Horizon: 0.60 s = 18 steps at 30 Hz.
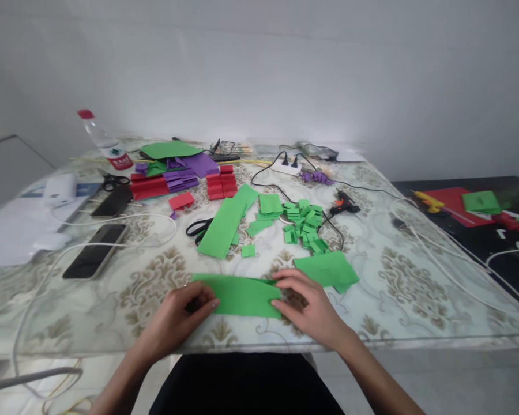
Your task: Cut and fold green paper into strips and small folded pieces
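Note:
A long green paper strip (242, 297) lies near the table's front edge, between my two hands. My left hand (184, 317) is closed on its left end, thumb on top and fingers curled. At the right end, my right hand (309, 305) grips the strip between thumb and fingers, and the upper edge lifts slightly there. Just right of that hand sits a folded green paper piece (326, 270). Beyond the strip are a small green paper square (248, 251), stacked green strips (225, 225) partly covering black-handled scissors (196, 229), and a heap of small folded green pieces (305, 222).
Two phones (96, 251) and a white cable lie on the left, near a bottle (110, 147). Red folded papers (221, 183) and purple ones (181, 179) are farther back. A glue gun (343, 203) and a power strip (286, 167) with cords stand at the right rear.

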Each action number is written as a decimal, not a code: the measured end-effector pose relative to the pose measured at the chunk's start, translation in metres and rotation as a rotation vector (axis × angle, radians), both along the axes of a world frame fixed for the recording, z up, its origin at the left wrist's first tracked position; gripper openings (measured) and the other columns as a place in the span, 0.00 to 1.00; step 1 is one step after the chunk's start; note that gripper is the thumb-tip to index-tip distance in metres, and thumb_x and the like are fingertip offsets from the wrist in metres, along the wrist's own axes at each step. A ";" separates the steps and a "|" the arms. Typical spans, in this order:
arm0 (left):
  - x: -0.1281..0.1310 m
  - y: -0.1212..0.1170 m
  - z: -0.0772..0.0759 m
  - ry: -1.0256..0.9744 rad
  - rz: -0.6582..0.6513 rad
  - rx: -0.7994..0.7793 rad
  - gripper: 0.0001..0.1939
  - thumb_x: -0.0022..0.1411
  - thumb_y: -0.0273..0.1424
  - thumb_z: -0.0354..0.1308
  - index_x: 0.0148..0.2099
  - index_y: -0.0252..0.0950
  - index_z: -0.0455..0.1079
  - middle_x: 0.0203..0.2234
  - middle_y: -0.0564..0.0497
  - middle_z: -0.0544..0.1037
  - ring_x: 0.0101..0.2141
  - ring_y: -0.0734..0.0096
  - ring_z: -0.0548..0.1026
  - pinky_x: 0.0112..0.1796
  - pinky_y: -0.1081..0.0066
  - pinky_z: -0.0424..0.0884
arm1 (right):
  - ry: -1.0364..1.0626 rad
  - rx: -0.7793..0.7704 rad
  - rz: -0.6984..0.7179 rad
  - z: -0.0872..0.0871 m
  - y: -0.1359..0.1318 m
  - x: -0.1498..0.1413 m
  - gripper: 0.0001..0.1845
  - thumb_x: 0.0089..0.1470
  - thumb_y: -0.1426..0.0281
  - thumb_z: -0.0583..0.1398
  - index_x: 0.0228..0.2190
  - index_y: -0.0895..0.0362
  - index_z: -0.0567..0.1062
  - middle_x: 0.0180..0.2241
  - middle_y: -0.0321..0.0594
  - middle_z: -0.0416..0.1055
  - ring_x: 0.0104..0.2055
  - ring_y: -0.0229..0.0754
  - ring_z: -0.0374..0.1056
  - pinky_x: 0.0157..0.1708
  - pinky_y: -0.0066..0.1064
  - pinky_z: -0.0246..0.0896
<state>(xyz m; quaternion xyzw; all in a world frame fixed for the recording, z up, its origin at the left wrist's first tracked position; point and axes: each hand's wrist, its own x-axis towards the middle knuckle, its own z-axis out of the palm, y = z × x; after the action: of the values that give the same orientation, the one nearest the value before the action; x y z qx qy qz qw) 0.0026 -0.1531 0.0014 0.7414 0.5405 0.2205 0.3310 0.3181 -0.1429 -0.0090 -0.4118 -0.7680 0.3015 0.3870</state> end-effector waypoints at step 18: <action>-0.016 -0.006 -0.010 -0.540 0.554 0.307 0.10 0.65 0.40 0.62 0.41 0.38 0.73 0.31 0.52 0.77 0.33 0.66 0.74 0.34 0.72 0.70 | 0.093 -0.036 -0.044 0.008 -0.004 -0.001 0.14 0.64 0.67 0.62 0.27 0.54 0.65 0.35 0.43 0.74 0.43 0.48 0.72 0.43 0.38 0.66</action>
<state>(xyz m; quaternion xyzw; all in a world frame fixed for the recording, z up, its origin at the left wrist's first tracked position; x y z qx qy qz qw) -0.0138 -0.1592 -0.0082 0.5243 0.5742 0.5657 0.2747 0.3166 -0.1471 -0.0014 -0.4212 -0.7343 0.3255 0.4213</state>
